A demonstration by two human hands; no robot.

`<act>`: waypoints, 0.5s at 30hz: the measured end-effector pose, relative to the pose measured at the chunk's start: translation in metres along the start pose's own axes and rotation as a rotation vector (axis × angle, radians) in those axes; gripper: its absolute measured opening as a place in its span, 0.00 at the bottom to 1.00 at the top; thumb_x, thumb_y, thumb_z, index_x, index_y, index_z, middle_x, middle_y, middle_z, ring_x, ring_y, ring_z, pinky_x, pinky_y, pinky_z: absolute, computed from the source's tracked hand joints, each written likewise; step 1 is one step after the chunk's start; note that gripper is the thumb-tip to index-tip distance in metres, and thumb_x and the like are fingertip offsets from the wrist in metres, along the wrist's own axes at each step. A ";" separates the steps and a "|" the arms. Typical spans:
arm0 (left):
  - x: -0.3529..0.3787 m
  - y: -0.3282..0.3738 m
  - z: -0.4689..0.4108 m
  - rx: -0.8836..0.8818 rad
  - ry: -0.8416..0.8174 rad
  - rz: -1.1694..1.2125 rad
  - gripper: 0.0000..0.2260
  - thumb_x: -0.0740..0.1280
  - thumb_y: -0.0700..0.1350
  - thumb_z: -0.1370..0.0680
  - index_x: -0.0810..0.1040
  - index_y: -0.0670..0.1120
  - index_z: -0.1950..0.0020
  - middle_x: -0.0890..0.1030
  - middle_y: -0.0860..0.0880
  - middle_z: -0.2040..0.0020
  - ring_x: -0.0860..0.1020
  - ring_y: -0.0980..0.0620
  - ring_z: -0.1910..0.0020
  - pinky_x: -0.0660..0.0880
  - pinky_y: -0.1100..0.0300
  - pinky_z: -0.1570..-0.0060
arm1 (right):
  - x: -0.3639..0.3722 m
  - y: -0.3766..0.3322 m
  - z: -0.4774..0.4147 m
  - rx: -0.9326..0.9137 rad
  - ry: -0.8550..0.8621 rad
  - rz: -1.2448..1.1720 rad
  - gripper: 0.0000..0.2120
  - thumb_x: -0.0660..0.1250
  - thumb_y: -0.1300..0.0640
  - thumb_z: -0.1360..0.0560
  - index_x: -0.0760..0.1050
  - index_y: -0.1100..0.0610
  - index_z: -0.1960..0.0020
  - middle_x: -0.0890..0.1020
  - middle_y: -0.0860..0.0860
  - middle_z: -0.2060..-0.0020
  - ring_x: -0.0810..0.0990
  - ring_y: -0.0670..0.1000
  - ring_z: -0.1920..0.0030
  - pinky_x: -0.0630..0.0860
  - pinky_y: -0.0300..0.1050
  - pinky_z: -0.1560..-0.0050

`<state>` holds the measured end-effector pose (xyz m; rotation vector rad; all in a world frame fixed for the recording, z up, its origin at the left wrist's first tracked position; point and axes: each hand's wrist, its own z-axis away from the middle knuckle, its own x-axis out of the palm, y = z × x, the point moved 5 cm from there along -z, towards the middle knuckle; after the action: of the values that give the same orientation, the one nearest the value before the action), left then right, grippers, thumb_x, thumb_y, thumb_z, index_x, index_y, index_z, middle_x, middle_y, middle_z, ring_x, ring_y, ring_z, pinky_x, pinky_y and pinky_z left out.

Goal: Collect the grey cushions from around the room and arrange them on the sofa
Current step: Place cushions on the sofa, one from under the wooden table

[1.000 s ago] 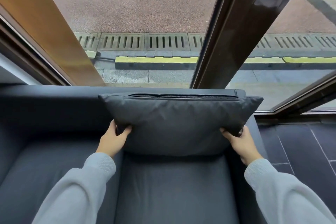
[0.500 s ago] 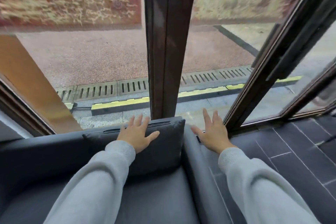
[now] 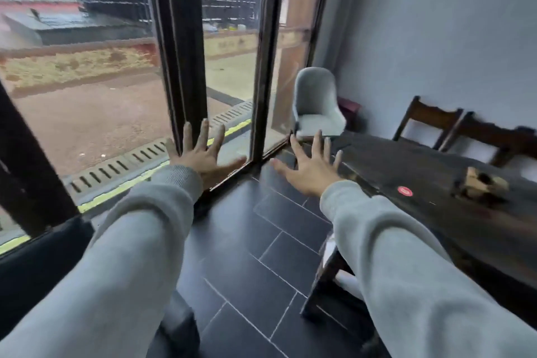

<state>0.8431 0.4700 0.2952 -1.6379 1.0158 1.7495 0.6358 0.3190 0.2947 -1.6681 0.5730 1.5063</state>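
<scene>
My left hand (image 3: 202, 154) and my right hand (image 3: 309, 167) are both stretched out in front of me with fingers spread, holding nothing. Only the dark end of the sofa (image 3: 37, 264) shows at the lower left, partly behind my left sleeve. No grey cushion is in view. The hands hover over the dark tiled floor (image 3: 250, 256) near the corner of the window.
A long dark wooden table (image 3: 436, 180) runs along the right, with a small wooden object (image 3: 482, 183) and a red sticker (image 3: 404, 191) on it. A pale grey chair (image 3: 316, 104) stands in the far corner, dark wooden chairs (image 3: 430, 122) by the wall. Tall glass windows (image 3: 87, 113) fill the left.
Both hands let go of the cushion, which stayed against the sofa back. My view swung right, away from the sofa, toward the room's corner and the table.
</scene>
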 end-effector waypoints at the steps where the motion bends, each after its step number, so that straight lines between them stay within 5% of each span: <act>1: 0.001 0.050 -0.005 0.056 -0.014 -0.002 0.48 0.37 0.84 0.38 0.31 0.66 0.22 0.31 0.55 0.19 0.31 0.43 0.20 0.34 0.30 0.28 | -0.018 0.047 0.015 0.067 0.021 0.005 0.50 0.45 0.16 0.30 0.39 0.36 0.15 0.29 0.58 0.17 0.29 0.63 0.17 0.28 0.70 0.23; 11: 0.076 0.457 0.005 0.583 -0.159 0.047 0.52 0.33 0.87 0.46 0.32 0.70 0.23 0.30 0.55 0.19 0.31 0.44 0.20 0.31 0.31 0.28 | -0.093 0.393 0.149 0.656 0.100 -0.030 0.48 0.43 0.16 0.29 0.38 0.36 0.15 0.29 0.58 0.17 0.28 0.62 0.17 0.28 0.69 0.22; 15: 0.136 0.584 0.012 0.718 -0.288 0.026 0.49 0.36 0.86 0.42 0.32 0.70 0.23 0.29 0.54 0.19 0.29 0.43 0.21 0.29 0.31 0.30 | -0.094 0.518 0.186 0.856 0.046 -0.048 0.50 0.42 0.15 0.30 0.39 0.37 0.15 0.32 0.58 0.16 0.32 0.64 0.16 0.31 0.69 0.22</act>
<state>0.3516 0.1291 0.2567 -0.9007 1.3170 1.3444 0.1044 0.1507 0.2578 -1.0284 1.0161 0.9633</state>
